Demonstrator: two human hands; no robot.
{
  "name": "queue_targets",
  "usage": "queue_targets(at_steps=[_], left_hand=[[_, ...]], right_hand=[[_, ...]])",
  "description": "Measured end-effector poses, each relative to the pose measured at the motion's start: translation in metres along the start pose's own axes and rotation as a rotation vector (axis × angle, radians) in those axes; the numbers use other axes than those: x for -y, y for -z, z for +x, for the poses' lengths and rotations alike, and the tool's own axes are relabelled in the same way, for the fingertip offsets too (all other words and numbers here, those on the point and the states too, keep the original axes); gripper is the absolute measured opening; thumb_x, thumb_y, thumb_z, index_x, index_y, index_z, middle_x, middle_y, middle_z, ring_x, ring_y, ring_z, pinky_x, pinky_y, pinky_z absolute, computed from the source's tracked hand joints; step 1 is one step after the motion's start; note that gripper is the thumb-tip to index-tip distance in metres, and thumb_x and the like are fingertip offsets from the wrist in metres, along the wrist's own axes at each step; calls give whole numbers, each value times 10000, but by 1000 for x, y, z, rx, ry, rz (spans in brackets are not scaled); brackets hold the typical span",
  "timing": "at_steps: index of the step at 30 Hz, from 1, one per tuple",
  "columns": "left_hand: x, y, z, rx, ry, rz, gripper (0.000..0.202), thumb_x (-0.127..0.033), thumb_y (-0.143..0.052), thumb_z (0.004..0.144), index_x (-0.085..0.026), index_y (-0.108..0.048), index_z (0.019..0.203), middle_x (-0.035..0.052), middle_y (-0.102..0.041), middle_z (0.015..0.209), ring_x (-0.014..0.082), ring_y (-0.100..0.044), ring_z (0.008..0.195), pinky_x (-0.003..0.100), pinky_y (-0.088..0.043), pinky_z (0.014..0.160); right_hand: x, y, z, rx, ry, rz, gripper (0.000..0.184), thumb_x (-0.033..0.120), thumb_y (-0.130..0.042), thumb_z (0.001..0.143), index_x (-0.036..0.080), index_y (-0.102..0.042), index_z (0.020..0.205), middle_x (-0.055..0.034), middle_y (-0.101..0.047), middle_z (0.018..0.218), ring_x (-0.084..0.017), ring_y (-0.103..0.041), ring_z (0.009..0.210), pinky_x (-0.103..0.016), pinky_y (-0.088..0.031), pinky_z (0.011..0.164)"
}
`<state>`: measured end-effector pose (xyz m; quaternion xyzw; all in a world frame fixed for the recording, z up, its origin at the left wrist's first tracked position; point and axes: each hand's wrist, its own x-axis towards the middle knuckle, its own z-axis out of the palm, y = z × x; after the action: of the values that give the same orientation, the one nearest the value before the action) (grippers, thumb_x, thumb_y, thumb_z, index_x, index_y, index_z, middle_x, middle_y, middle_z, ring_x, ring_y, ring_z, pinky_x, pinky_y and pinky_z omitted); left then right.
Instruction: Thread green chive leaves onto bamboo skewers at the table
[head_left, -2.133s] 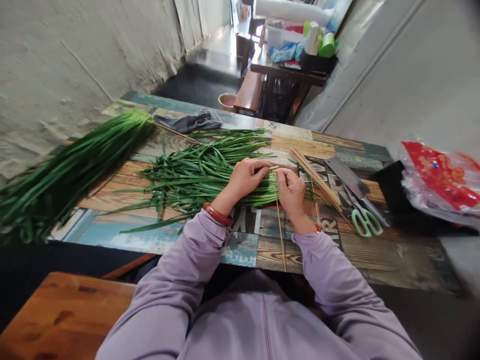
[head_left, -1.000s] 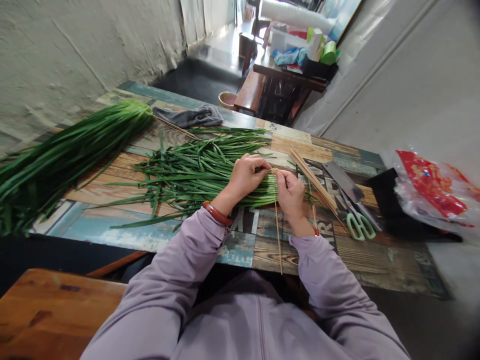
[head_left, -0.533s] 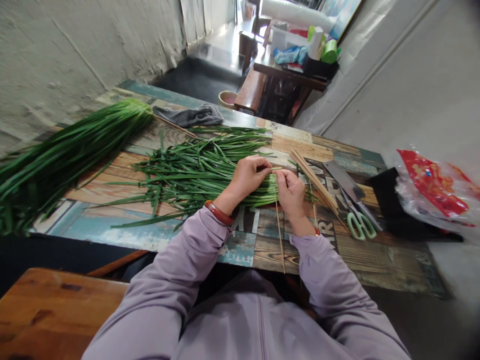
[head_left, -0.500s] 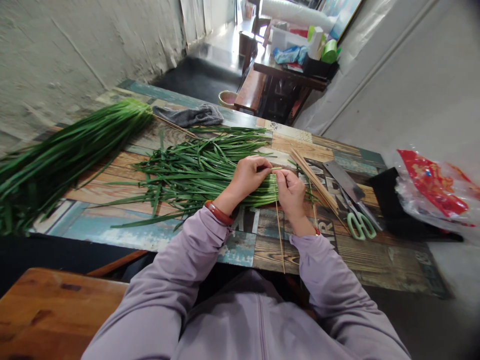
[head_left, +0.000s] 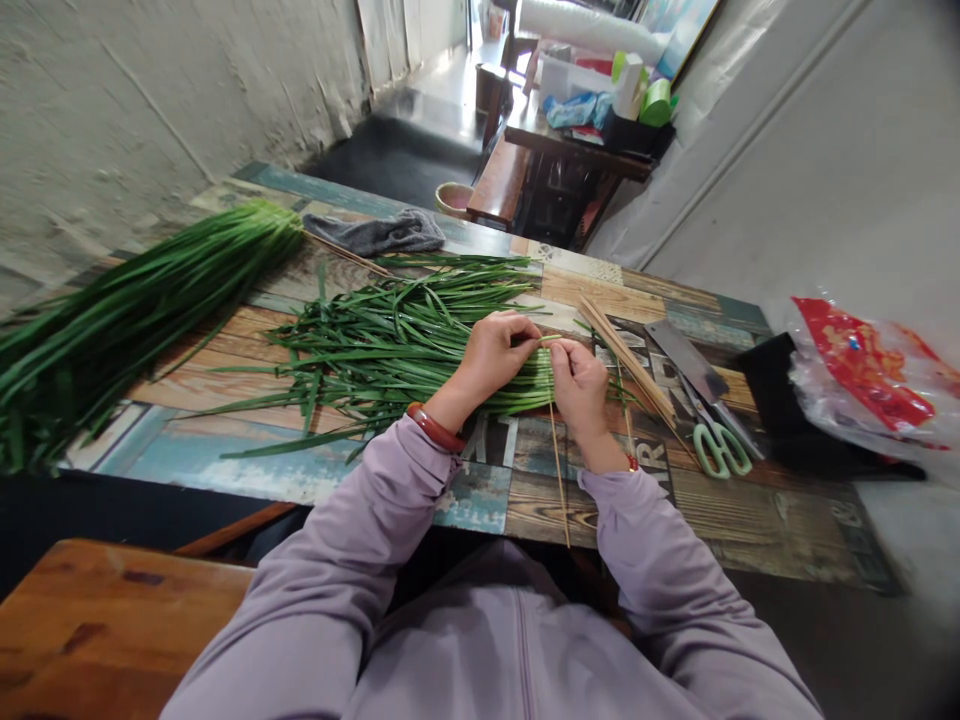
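Observation:
Loose green chives (head_left: 390, 340) lie spread across the patterned table (head_left: 315, 470) in front of me. My left hand (head_left: 491, 355) is closed, pinching chive stems near their cut ends. Close beside it, my right hand (head_left: 581, 385) is closed around a thin bamboo skewer (head_left: 559, 475), whose free end points back toward my body. The two hands almost touch above the chive stems.
A big chive bundle (head_left: 127, 310) lies at the left. Spare skewers (head_left: 626, 360), a cleaver (head_left: 686, 360) and green-handled scissors (head_left: 720, 450) sit right of my hands. A grey cloth (head_left: 382, 232) lies at the far edge, and a red-printed plastic bag (head_left: 870, 375) at the right.
Both hands have stayed at the same spot on the chives; only small finger movements and a slight camera shift show.

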<state>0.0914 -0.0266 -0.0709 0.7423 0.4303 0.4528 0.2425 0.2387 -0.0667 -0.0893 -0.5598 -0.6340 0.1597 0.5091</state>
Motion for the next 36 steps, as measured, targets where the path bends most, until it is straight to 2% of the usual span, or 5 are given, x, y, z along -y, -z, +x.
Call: queue_targets(at_steps=[9,17,24,29,36], left_hand=[[-2,5,0,47,-8,47,148,-146,-604,823,-184,-745,802,33,-726,844,164,-646,829,294,-479,806],[-1,4,-1,12,16,49,117,-120,-625,778,-180,-721,747,25,-711,797,162,-637,777,283,-479,757],[-1,6,0,41,-30,41,117,-118,-621,796,-170,-712,742,35,-702,792,172,-623,795,297,-468,773],[-2,6,1,79,-42,64,147,-93,-598,787,-180,-698,723,26,-692,779,174,-618,814,300,-461,801],[-3,7,0,129,-74,57,171,-93,-563,801,-169,-711,763,38,-708,810,181,-623,825,305,-468,827]], right_hand=[[-4,-1,1,7,-28,-17,365,459,-477,937,192,-721,894,-57,-763,860,-199,-689,795,-308,-501,745],[-4,-1,2,18,-33,-13,353,449,-484,932,191,-721,889,-47,-761,843,-190,-683,771,-298,-496,725],[-5,0,2,26,-24,-22,354,441,-476,930,188,-718,876,-46,-749,819,-185,-669,747,-293,-488,712],[-9,-1,1,25,-68,-27,362,476,-490,916,182,-683,834,-33,-703,723,-178,-626,676,-294,-478,672],[-15,-5,1,11,-38,92,351,488,-489,934,176,-638,992,-63,-713,925,-170,-655,852,-286,-507,780]])
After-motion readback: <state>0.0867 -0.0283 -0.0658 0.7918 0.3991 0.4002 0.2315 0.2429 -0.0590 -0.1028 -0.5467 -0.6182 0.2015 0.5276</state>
